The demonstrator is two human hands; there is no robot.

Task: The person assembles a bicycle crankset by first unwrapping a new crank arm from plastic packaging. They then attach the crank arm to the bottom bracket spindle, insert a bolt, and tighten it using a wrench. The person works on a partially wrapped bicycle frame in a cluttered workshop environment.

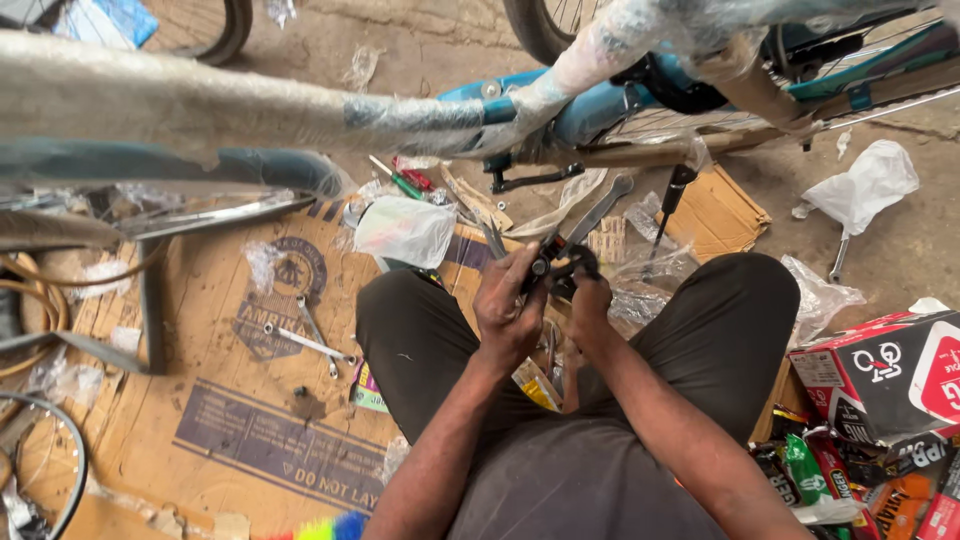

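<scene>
Head view, from above: a plastic-wrapped bicycle frame (pixel 300 110) spans the top, over flattened cardboard (pixel 220 400) on the floor, where two spanners (pixel 310 335) lie. Between the seated person's knees, the left hand (pixel 510 305) has its grip closed around a flat metal spanner (pixel 590 225), and the right hand (pixel 588 300) clasps a small black bicycle part (pixel 572 265). The spanner's long axis slants up and to the right, away from the body. Judging by this, a fastener on the part is being turned; steady counter-hold matters.
</scene>
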